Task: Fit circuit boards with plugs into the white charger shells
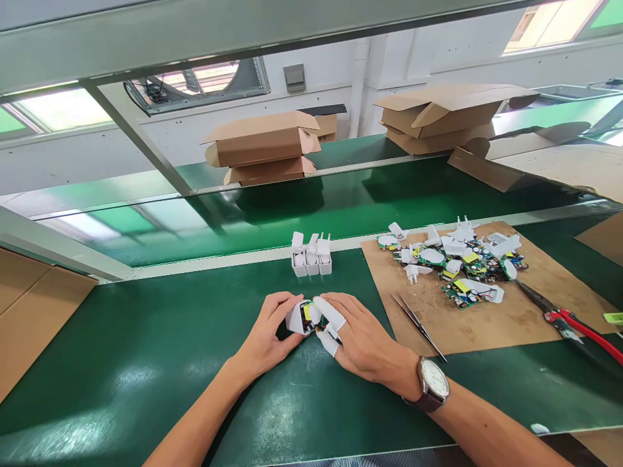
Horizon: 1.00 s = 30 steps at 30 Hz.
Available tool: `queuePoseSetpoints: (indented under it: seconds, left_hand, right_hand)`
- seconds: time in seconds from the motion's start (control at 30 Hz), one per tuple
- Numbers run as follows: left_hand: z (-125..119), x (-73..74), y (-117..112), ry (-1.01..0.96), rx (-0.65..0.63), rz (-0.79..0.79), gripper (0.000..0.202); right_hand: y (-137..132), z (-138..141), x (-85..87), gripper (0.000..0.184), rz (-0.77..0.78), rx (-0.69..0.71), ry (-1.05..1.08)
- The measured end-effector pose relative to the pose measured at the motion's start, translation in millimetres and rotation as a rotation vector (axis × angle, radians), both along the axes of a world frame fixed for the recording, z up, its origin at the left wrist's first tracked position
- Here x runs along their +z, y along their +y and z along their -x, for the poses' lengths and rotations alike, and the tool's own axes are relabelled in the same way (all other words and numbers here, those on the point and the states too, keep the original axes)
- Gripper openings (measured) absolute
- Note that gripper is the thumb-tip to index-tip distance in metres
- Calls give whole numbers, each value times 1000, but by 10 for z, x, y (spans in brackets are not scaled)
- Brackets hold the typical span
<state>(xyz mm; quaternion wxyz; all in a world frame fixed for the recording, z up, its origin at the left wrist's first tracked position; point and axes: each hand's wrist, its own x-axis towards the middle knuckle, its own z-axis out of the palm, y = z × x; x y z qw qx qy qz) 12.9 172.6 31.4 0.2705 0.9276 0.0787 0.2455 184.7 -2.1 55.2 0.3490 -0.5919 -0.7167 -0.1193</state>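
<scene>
My left hand [273, 329] is closed around a white plastic charger housing [294, 318], its open end facing right. Thumb and finger of my right hand [357, 331], both in white finger cots, pinch a small circuit board [311, 314] with a yellow-wrapped part. The board sits partly inside the housing's mouth; how deep is hidden by my fingers. Just beyond my hands, several white charger housings [312, 263] stand side by side in a row on the green bench.
At right, a brown cardboard sheet [418, 331] bears a pile of circuit boards and white plug parts [460, 253], tweezers [419, 326] and red-handled pliers [564, 318]. Cardboard boxes [263, 146] are stacked on the belt behind the bench. Another carton [39, 311] stands at left.
</scene>
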Motion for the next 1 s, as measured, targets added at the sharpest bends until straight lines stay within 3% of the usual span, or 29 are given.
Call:
queuePoseSetpoints:
  seconds: [0.2, 0.4, 0.57, 0.63, 0.7, 0.8, 1.0]
  left_hand:
    - [11, -8, -2, 22, 11, 24, 61]
    - [-37, -26, -47, 5, -13, 81, 56]
    - [-47, -57, -62, 61, -61, 144, 59]
    - [-40, -87, -51, 72, -78, 159, 60]
    - [-40, -115, -39, 52, -52, 177, 51]
    - [-57, -115, -24, 61, 0, 293, 45]
    - [-70, 1, -43, 92, -18, 469, 51]
  right_hand:
    - [13, -4, -36, 63, 12, -3, 27]
    - [28, 4, -82, 61, 19, 35, 57]
    - [-7, -4, -73, 75, 59, 60, 327]
    - [-15, -37, -77, 65, 102, 65, 449]
    - [0, -87, -100, 41, 119, 44, 520]
    - [66, -171, -144, 32, 105, 31, 478]
    - [217, -235, -153, 40, 235, 189, 207]
